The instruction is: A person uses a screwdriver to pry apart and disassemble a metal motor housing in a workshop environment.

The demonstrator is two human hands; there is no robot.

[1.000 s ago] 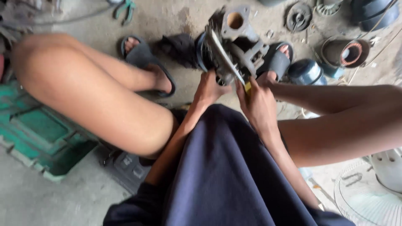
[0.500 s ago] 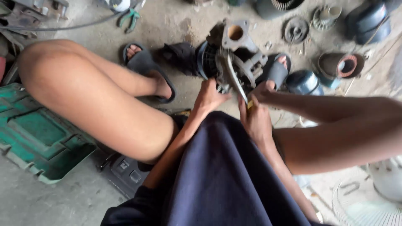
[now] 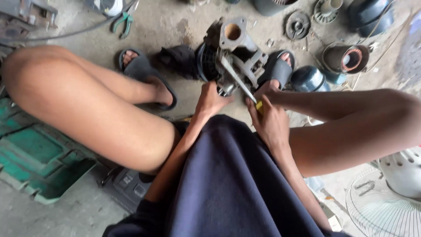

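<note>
A grey metal pump body [image 3: 234,57] with a round flanged opening stands on the concrete floor between my two sandalled feet. My left hand [image 3: 211,100] grips its near lower side. My right hand [image 3: 268,120] holds a screwdriver [image 3: 239,81] with a yellow handle; its long shaft slants up and left across the pump casting. My dark shirt fills the lower middle of the view and my bare knees spread to either side.
A dark rag [image 3: 177,61] lies left of the pump. Green-handled pliers [image 3: 125,21] lie at the top left. Round motor parts [image 3: 346,59], a disc [image 3: 298,24] and dark covers lie at the top right. A green metal case [image 3: 30,162] is at the left, a white fan guard [image 3: 386,206] at the lower right.
The view has shifted, so the pump and hands sit slightly lower and more central. Both hands keep their hold; the screwdriver shaft stays across the pump.
</note>
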